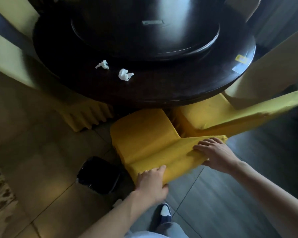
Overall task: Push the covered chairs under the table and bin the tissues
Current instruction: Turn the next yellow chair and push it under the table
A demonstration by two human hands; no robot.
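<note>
Covered chair, in a yellow fabric cover, stands at the 6 o'clock edge of the round dark table, with the front of its seat just reaching the table rim and the rest of the seat out in the open. Left hand grasps the top of the chair back at its 7 o'clock end, fingers laid over the fabric and thumb tucked beneath. Right hand grasps the same top edge at its 3 o'clock end, fingers spread flat on the cover and thumb under the edge. Second covered chair stands just beside the first at 2 o'clock, its seat partly under the table rim. Third chair skirt, pleated and in shade, hangs at the table edge toward 9 o'clock. Two crumpled white tissues lie on the tabletop near its 7 o'clock rim: first tissue and second tissue, close together but apart. Raised turntable occupies the table centre. Black bin, lined with a dark bag, stands on the tiled floor just beside the first chair at 8 o'clock. One shoe shows at 6 o'clock.
</note>
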